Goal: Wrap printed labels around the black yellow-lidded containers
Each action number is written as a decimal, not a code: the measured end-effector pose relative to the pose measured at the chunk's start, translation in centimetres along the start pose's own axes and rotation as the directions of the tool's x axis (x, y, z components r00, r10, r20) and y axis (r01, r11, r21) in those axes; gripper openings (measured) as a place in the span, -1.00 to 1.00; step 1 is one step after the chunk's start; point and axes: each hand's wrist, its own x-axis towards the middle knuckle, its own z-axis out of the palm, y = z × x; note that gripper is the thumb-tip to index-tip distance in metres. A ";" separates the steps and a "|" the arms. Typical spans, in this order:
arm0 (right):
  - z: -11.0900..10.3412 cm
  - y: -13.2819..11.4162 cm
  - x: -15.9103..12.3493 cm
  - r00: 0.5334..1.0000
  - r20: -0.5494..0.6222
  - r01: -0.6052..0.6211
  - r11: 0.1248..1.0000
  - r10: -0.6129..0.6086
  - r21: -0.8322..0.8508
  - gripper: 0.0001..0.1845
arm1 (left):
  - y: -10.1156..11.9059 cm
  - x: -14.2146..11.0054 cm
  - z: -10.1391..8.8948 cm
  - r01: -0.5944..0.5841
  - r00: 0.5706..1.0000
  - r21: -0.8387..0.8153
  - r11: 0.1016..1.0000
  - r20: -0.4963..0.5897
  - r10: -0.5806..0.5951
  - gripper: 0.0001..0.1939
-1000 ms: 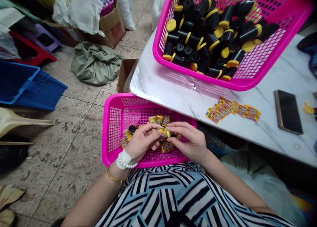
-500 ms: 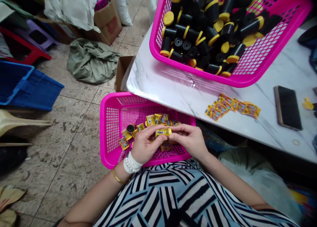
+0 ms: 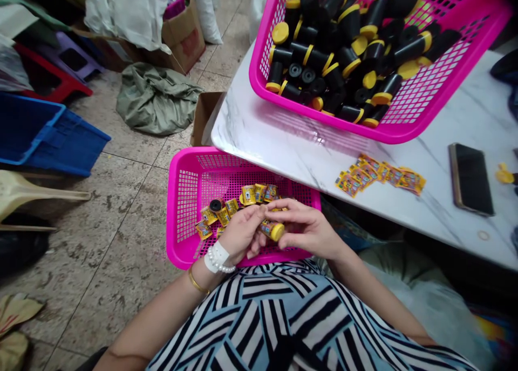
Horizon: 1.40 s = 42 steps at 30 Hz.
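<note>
A small yellow-labelled canister (image 3: 272, 229) with a yellow cap sits tilted in my left hand (image 3: 243, 233), whose fingers are closed round its far end. My right hand (image 3: 311, 226) is beside it with fingers apart; its fingertips reach over to my left thumb, and its thumb is close to the cap. Both hands are above the lower pink basket (image 3: 175, 214). Several labelled canisters (image 3: 248, 195) lie in that basket, one showing its black round end (image 3: 216, 205). My hands hide part of the basket's contents.
On the white marbled table (image 3: 243, 122) stands a larger pink basket (image 3: 259, 85) of black canisters (image 3: 318, 52) with yellow caps. Overlapping yellow labels (image 3: 380, 174) and a phone (image 3: 471, 179) lie near the table's front edge. A blue crate (image 3: 65, 139) is on the floor at left.
The canister has swung from lying across my hands to its yellow cap pointing down and right. My right fingers have come off the cap end and spread.
</note>
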 end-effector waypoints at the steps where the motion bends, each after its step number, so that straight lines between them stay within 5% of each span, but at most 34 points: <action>1: 0.3 0.0 -0.1 0.999 -0.037 0.020 0.999 -0.021 -0.027 -0.63 | 0.0 0.0 0.0 -0.008 1.000 -0.010 1.000 -0.012 0.007 -0.49; 4: 0.8 0.5 -0.5 0.982 -0.182 0.041 0.999 -0.040 0.003 -0.82 | 0.4 -0.2 0.0 -0.002 0.998 -0.079 0.997 0.068 0.008 -0.48; 7: 1.1 1.0 -0.9 0.964 -0.264 -0.005 0.989 0.044 0.145 -0.83 | 0.7 -0.3 0.0 0.033 0.985 -0.091 0.995 0.174 -0.017 -0.53; 9: 1.3 1.2 -1.1 0.958 -0.280 -0.024 0.987 0.068 0.156 -0.81 | 0.6 -0.2 0.1 0.032 0.989 -0.061 0.998 0.147 -0.023 -0.54; 15: 1.6 0.2 -0.6 0.947 -0.262 0.132 0.968 -0.186 -0.212 -0.76 | 0.3 0.0 0.4 0.012 0.997 -0.084 0.996 0.074 -0.006 -0.52; 18: -0.3 -1.1 -0.7 0.922 -0.273 0.139 0.894 -0.273 -0.425 -0.65 | 1.3 -0.4 0.3 -0.068 0.998 -0.030 0.997 -0.001 0.068 -0.46; 23: -7.1 -2.4 -2.0 0.690 -0.559 -0.225 0.599 -0.459 -0.769 -0.74 | 2.5 -0.9 0.0 -0.251 0.962 0.048 0.967 -0.095 0.255 -0.18; 26: -10.0 -1.7 -2.7 0.729 -0.550 -0.337 0.486 -0.407 -0.806 -0.83 | 1.8 -0.6 0.0 -0.197 0.975 0.053 0.979 -0.091 0.201 -0.33; 30: -10.4 -0.4 -3.5 0.810 -0.453 -0.256 0.470 -0.373 -0.845 -0.71 | 1.0 -0.2 0.3 -0.138 0.989 0.072 0.988 -0.049 0.142 -0.49; 36: -9.4 -0.2 -3.7 0.788 -0.401 -0.131 0.508 -0.468 -0.852 -0.90 | 2.1 0.2 1.5 -0.160 0.987 0.050 0.986 -0.001 0.160 -0.55; 42: -10.5 -0.3 -3.4 0.832 -0.315 -0.055 0.497 -0.456 -0.866 -0.79 | 2.5 0.4 2.6 -0.153 0.988 0.042 0.987 0.020 0.152 -0.51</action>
